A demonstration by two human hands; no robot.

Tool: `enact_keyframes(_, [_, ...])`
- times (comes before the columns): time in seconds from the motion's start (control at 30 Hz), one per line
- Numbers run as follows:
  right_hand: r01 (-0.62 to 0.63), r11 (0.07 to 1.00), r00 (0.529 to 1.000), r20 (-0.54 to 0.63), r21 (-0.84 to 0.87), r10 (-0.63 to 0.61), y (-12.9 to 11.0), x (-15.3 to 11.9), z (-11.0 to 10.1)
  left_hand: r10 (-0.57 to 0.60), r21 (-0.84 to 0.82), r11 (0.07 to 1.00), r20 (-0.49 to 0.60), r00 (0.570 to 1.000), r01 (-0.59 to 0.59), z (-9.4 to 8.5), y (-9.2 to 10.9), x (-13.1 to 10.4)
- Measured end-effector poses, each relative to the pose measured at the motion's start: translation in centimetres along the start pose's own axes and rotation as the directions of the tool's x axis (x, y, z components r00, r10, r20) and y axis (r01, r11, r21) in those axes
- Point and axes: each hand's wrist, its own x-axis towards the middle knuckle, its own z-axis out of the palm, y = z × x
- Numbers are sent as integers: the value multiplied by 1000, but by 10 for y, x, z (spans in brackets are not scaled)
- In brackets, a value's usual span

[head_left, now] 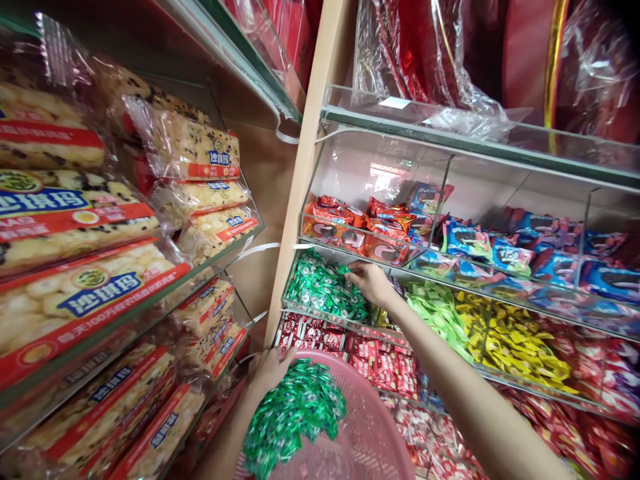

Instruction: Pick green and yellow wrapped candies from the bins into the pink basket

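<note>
My right hand (371,283) reaches into a glass shelf compartment of green-wrapped candies (320,287). Its fingers stretch left over the candies at the compartment's right side, apparently with nothing held in them; the fingertips are partly hard to make out. Below, a pink plastic basket (383,400) with perforated sides contains a heap of the same green candies (300,407), piled towards its left, with part of the bottom showing. My left hand (270,370) is closed on the basket's upper left rim, its fingers bent over the edge.
Left glass shelves carry packaged sachima bars (100,287). A wooden upright (300,167) divides them from the shelves ahead. Red packets (385,227) and blue packets (467,237) lie above the candies; light green (440,313) and yellow candies (515,340) sit to the right. A glass shelf edge (475,147) juts out overhead.
</note>
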Motion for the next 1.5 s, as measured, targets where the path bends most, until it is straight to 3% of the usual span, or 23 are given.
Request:
enact_keyframes(0.07, [-4,999,999,34,-40,5,0,4,-1,0,8,1000,-1,1000,0,1,0,1])
enact_keyframes(0.17, [24,969,996,84,-248,-3,-5,3,4,2,17,1000,-6,1000,-2,0,1,0])
enact_keyframes(0.3, [-20,823,996,58,-568,64,-13,-3,10,6,18,1000,-7,1000,-6,0,1,0])
enact_keyframes(0.4, [12,758,985,137,-652,102,-14,-7,13,10,15,1000,-11,1000,-10,1,-1,0])
enact_keyframes(0.7, [93,785,945,302,-612,123,-6,-9,14,5,25,1000,-13,1000,-5,0,0,0])
enact_keyframes(1.07, [57,776,963,241,-628,124,-14,-10,5,10,31,999,-20,1000,-9,2,-1,2])
enact_keyframes(1.17, [61,825,970,228,-562,84,-10,-3,-1,10,38,999,-15,1000,-9,1,0,2])
enact_keyframes(1.3, [116,934,955,298,-339,-11,-5,-2,0,-3,38,999,-10,1000,3,0,2,1])
enact_keyframes(1.5, [209,927,945,308,-312,-109,-5,-21,16,-1,39,999,-16,1000,2,-2,3,-2])
